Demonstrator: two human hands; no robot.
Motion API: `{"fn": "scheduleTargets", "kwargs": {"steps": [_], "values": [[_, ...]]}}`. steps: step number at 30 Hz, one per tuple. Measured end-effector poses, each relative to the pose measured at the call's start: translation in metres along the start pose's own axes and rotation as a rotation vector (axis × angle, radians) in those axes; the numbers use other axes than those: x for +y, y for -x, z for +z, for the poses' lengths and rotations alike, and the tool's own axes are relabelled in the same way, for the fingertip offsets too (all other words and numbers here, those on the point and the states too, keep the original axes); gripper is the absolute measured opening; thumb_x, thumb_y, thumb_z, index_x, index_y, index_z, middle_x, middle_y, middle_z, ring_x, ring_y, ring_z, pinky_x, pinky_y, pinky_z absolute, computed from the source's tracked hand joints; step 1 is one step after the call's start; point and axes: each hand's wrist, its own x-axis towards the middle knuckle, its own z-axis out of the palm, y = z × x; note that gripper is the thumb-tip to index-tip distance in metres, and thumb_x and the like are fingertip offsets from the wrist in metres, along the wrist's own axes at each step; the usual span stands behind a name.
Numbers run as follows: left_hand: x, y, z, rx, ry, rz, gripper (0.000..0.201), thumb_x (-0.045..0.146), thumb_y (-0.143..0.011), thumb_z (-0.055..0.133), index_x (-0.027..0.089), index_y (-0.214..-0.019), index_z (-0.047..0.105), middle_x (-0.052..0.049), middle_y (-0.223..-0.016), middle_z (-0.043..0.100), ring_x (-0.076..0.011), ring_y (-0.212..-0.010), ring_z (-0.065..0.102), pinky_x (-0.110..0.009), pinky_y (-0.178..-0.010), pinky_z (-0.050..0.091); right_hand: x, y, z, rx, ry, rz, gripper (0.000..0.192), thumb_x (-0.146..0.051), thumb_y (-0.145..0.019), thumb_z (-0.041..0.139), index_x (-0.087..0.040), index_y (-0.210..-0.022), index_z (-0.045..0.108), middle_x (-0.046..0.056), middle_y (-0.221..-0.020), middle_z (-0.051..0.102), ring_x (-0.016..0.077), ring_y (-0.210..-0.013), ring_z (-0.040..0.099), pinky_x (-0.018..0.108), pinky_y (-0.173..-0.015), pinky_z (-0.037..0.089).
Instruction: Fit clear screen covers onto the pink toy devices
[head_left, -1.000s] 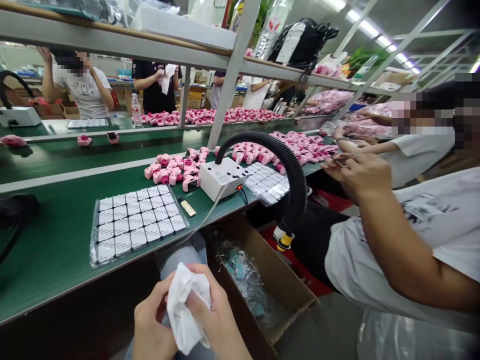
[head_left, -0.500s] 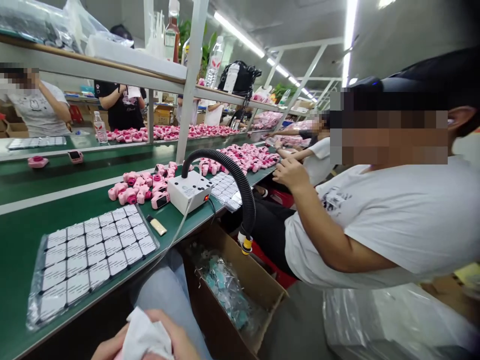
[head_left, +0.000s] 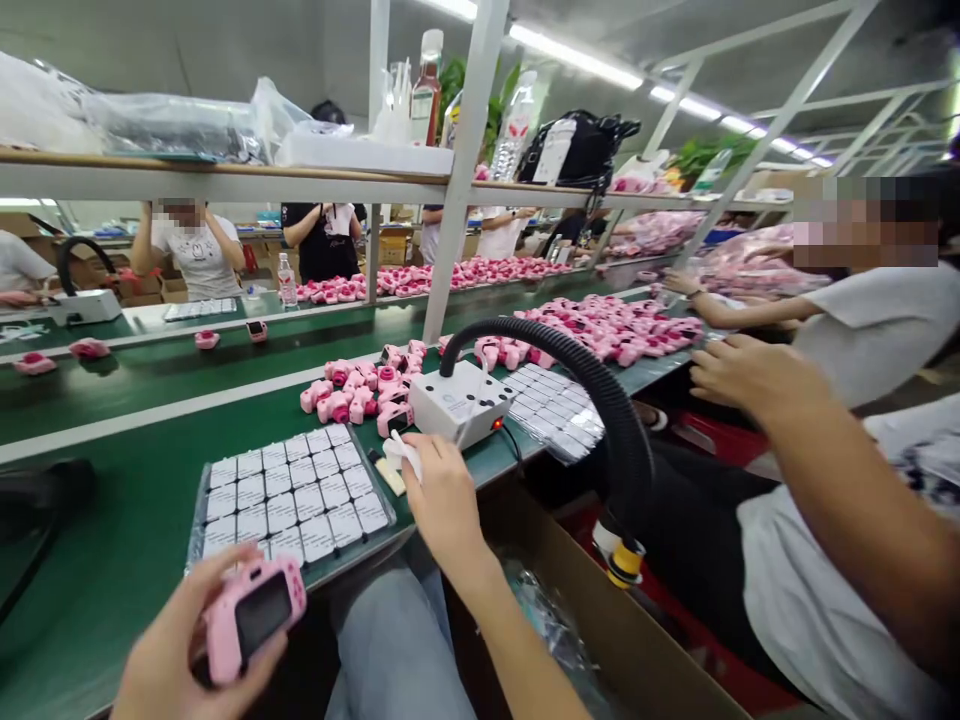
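My left hand (head_left: pixel 176 640) is closed around a pink toy camera (head_left: pixel 255 610), its dark screen facing up toward me. It is in front of a sheet of white square pads (head_left: pixel 289 495) in clear plastic. Farther right, my right hand (head_left: pixel 442 490) pinches a white cloth (head_left: pixel 403 455) over the table edge. Just beside the cloth lies a small cream-coloured stick with a dark end (head_left: pixel 390 474), partly covered. Behind that hand stands a white box (head_left: pixel 457 400) with a red light and a black corrugated hose (head_left: pixel 592 390).
Several pink toy cameras (head_left: pixel 360 388) lie behind the box, with a larger heap (head_left: pixel 600 325) farther right. A cardboard box (head_left: pixel 637 640) with clear plastic bags sits below the edge. A co-worker's arm (head_left: pixel 787 410) is close on the right. A shelf post (head_left: pixel 457 200) rises ahead.
The view has swung left. My hands, together over my lap with the cloth before, have parted: the left now shows the toy camera, the right has carried the cloth to the table.
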Motion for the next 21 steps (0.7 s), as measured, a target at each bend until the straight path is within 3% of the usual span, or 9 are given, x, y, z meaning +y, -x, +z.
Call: {"fn": "scheduleTargets", "kwargs": {"steps": [2,4,6,9,12,15,18,21], "values": [[-0.001,-0.062,-0.016,0.041,-0.185,0.177,0.047,0.051,-0.09,0.079,0.033,-0.133,0.074,-0.008,-0.132,0.078,-0.0303,-0.109,0.082,-0.034,-0.088,0.07,0.004,-0.026,0.0,0.004,0.044,-0.009,0.047,-0.008,-0.087,0.061,-0.013,-0.132,0.072,0.023,-0.136,0.07,0.0436,-0.13,0.062,0.059,-0.114,0.051],[-0.009,-0.128,-0.016,0.047,-0.291,0.21,0.044,0.043,-0.092,0.068,0.03,-0.133,0.074,-0.01,-0.134,0.07,-0.0312,-0.109,0.079,-0.04,-0.09,0.068,0.001,-0.038,0.003,-0.004,0.103,-0.042,0.057,-0.005,-0.084,0.063,-0.011,-0.14,0.067,0.025,-0.149,0.063,0.0469,-0.143,0.053,0.064,-0.121,0.045],[-0.023,-0.188,-0.003,0.029,-0.309,0.166,0.047,0.032,-0.085,0.065,0.025,-0.131,0.072,-0.012,-0.132,0.064,-0.0318,-0.109,0.076,-0.045,-0.095,0.067,-0.01,-0.044,0.008,-0.083,0.195,-0.116,0.051,-0.009,-0.094,0.059,-0.013,-0.145,0.064,0.023,-0.155,0.06,0.0425,-0.147,0.051,0.06,-0.124,0.044],[-0.048,-0.253,0.024,0.01,-0.289,0.136,0.055,0.018,-0.072,0.062,0.019,-0.127,0.069,-0.013,-0.131,0.06,-0.0328,-0.111,0.074,-0.052,-0.107,0.063,-0.034,-0.065,0.019,-0.282,0.309,-0.245,0.035,-0.014,-0.106,0.051,-0.018,-0.136,0.068,0.016,-0.138,0.071,0.0327,-0.131,0.065,0.047,-0.111,0.055],[-0.064,-0.281,0.041,-0.073,-0.251,0.151,0.078,0.009,-0.059,0.058,0.018,-0.136,0.066,-0.013,-0.132,0.063,-0.0342,-0.128,0.071,-0.054,-0.122,0.054,-0.056,-0.107,0.039,-0.412,0.363,-0.288,0.034,-0.015,-0.104,0.059,-0.018,-0.136,0.068,0.013,-0.125,0.075,0.0301,-0.112,0.075,0.041,-0.091,0.061],[-0.065,-0.29,0.042,-0.193,-0.227,0.196,0.091,0.008,-0.053,0.055,0.02,-0.142,0.065,-0.013,-0.139,0.066,-0.0339,-0.141,0.066,-0.052,-0.13,0.047,-0.067,-0.149,0.062,-0.499,0.439,-0.282,0.039,-0.018,-0.103,0.068,-0.014,-0.141,0.066,0.017,-0.143,0.07,0.0287,-0.112,0.076,0.042,-0.09,0.064],[-0.057,-0.301,0.04,-0.231,-0.232,0.216,0.085,0.012,-0.06,0.055,0.016,-0.145,0.064,-0.017,-0.155,0.06,-0.0356,-0.152,0.058,-0.051,-0.133,0.043,-0.068,-0.169,0.079,-0.572,0.485,-0.306,0.031,-0.028,-0.104,0.077,-0.016,-0.132,0.072,0.014,-0.15,0.067,0.0272,-0.119,0.074,0.045,-0.097,0.066],[-0.043,-0.32,0.047,-0.264,-0.239,0.21,0.07,0.023,-0.079,0.058,0.016,-0.148,0.063,-0.018,-0.161,0.058,-0.0362,-0.145,0.064,-0.047,-0.122,0.054,-0.067,-0.168,0.083,-0.619,0.495,-0.35,0.022,-0.027,-0.106,0.076,-0.016,-0.125,0.075,0.009,-0.133,0.075,0.0252,-0.115,0.075,0.045,-0.098,0.066]]}}
